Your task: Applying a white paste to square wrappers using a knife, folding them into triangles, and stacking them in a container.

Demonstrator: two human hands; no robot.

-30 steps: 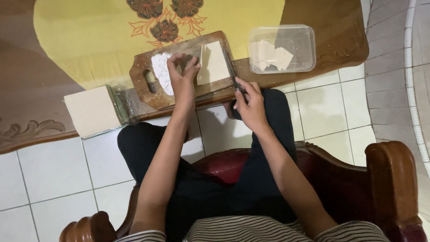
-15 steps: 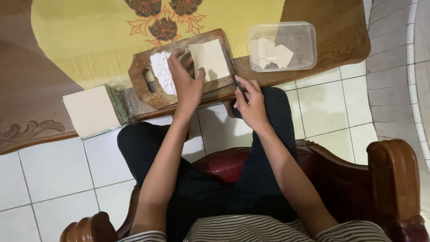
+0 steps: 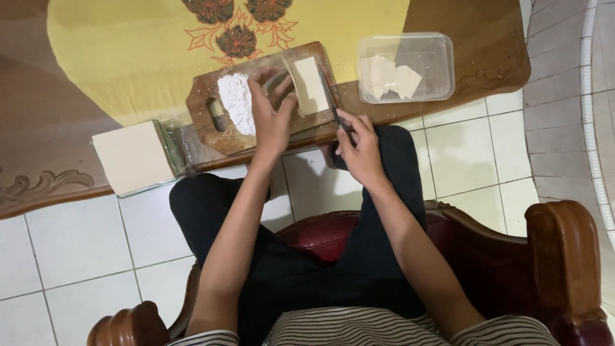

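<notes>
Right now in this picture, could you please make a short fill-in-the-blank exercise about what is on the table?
1. The left hand rests on a wooden ____ board.
2. The heap of powder on the board is ____ in colour.
3. The right hand holds a ____ at the board's edge.
4. The clear plastic container holds pale ____ sheets.

Missing words: cutting; white; knife; square

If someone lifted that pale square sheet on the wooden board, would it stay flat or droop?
The sheet looks thin and flat like dough, so it would probably droop. The flour beside it hints it is slightly sticky. It seems light and easy to tear.
</notes>
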